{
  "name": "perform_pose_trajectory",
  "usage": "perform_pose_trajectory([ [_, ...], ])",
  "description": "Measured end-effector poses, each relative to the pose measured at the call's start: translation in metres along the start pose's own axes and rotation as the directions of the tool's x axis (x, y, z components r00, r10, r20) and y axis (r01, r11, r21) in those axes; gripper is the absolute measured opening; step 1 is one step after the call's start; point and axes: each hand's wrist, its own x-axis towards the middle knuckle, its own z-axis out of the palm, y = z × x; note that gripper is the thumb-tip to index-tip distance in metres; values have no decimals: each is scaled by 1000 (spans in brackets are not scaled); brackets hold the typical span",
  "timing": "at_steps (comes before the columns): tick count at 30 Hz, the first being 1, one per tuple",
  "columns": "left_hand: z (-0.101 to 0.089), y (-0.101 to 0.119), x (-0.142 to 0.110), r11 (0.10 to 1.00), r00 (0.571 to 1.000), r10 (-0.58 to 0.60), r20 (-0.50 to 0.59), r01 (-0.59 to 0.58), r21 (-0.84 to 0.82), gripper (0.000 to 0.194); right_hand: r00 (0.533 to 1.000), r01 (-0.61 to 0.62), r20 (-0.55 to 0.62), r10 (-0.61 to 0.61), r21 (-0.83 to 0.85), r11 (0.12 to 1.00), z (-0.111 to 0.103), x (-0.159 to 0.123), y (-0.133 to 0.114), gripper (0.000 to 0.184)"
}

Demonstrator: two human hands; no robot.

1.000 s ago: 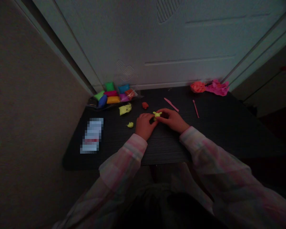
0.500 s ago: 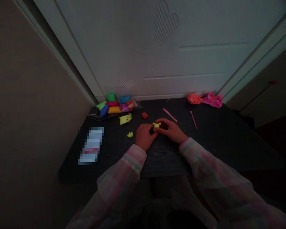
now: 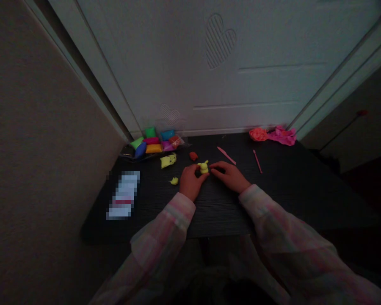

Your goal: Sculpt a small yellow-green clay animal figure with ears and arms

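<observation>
A small yellow clay figure [image 3: 203, 168] with two ears and a rounded body stands upright at the middle of the dark table. My left hand [image 3: 190, 181] curls round its left side, thumb in front, fingers behind. Just right of the figure, my right hand [image 3: 232, 174] is apart from it, with a gap between thumb and index finger and nothing visible in it. A small yellow clay lump [image 3: 174, 181] lies left of my left hand. Behind it is an opened yellow clay packet [image 3: 168, 161], and a red lump [image 3: 193, 156] sits behind the figure.
A clear bag of coloured clay packets [image 3: 154, 148] lies at the back left. A blurred-out pale rectangle [image 3: 123, 195] is at the left. Two pink tools, a knife [image 3: 226, 155] and a thin stick [image 3: 257, 161], lie right. Pink crumpled items [image 3: 282, 135] sit by the white door [image 3: 178, 63].
My right hand has drawn back to the right, off the yellow figure. The figure has shifted slightly left with my left hand, and more of it shows.
</observation>
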Motion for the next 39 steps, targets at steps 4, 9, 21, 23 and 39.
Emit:
perform_pose_trajectory([
  [4,2,-2,2,995,998,54,27,-56,77,23,997,82,5,-82,-99,992,3,0,0,17],
  [9,0,-2,1,994,995,74,59,-79,71,25,993,114,27,-111,-140,984,3,0,-1,15],
  [21,-12,-4,2,983,988,-5,155,33,-178,28,991,126,62,-119,-125,984,2,0,-2,16],
  [23,-12,-4,2,989,989,10,150,12,-146,25,988,146,74,-137,-135,980,2,0,-1,17],
  [39,-7,-4,1,977,995,-26,98,46,-208,43,990,141,61,-131,-218,966,5,-1,0,20],
])
